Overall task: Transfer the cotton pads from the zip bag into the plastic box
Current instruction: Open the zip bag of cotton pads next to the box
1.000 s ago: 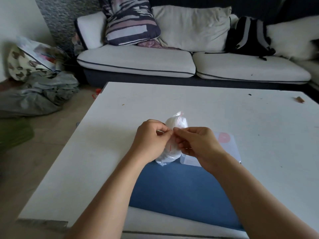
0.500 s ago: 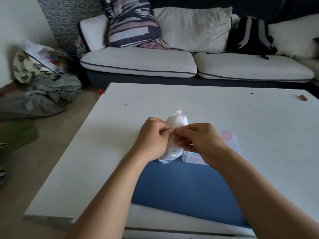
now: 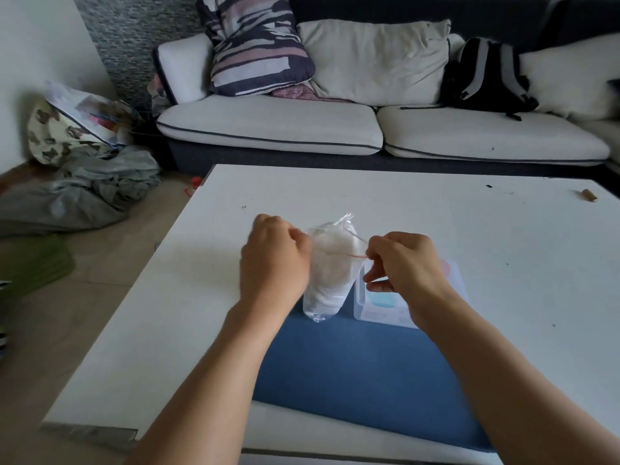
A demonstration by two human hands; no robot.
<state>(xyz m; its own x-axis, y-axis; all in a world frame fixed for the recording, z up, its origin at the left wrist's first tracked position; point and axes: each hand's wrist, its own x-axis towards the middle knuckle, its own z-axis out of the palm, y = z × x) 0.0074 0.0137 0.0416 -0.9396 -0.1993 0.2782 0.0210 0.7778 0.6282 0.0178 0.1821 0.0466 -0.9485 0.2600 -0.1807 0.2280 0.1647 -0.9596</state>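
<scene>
**Zip bag pulled open**

Above the blue mat [image 3: 362, 380], the left hand [image 3: 273, 260] and right hand [image 3: 404, 263] have drawn apart, each grip pinching the zip bag [image 3: 330, 273] mouth. Pads inside; plastic box [image 3: 379, 310] waits just beside on the desk [image 3: 503, 250].

**Count of things on and around the white table**

One white table [image 3: 436, 229] holds one blue mat [image 3: 352, 374], one clear zip bag [image 3: 330, 273] and one plastic box [image 3: 379, 308] just right of the bag. The cotton pads inside the bag blur together, so their number cannot be told. Two hands appear above the table: one left hand [image 3: 273, 260] and one right hand [image 3: 404, 263]. Beyond the table stands one sofa [image 3: 268, 124] bearing three cushions and one black backpack [image 3: 486, 75]. One small brown object [image 3: 588, 195] lies near the table's far right corner.
</scene>
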